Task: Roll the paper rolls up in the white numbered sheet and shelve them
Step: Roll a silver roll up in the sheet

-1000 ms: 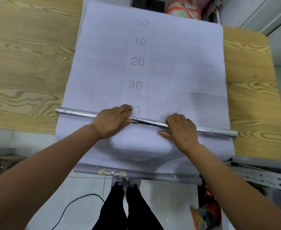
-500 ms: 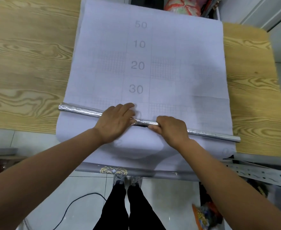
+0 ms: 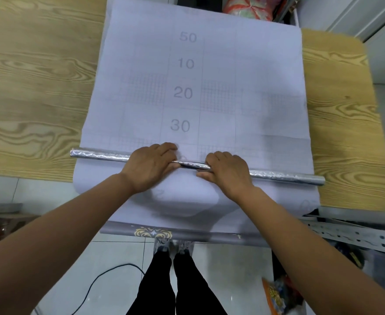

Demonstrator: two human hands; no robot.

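Now the right hand [image 3: 226, 171] has slid inward toward the left hand [image 3: 150, 167]. Both curl their fingers over the silver roll [image 3: 100, 156], thumbs tucked at its near side. Beneath the grip lies the white numbered sheet [image 3: 243, 64], with slack bulging just behind it, so wrapping looks ready to begin.

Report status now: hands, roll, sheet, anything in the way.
Left hand and right hand grip the silver roll mid-length. Roll lies across the white numbered sheet, just short of 30, unwrapped. Sheet's near end overhangs the table; grey patterned roll beneath.

The white numbered sheet [image 3: 243, 64] reads 50, 10, 20, 30.
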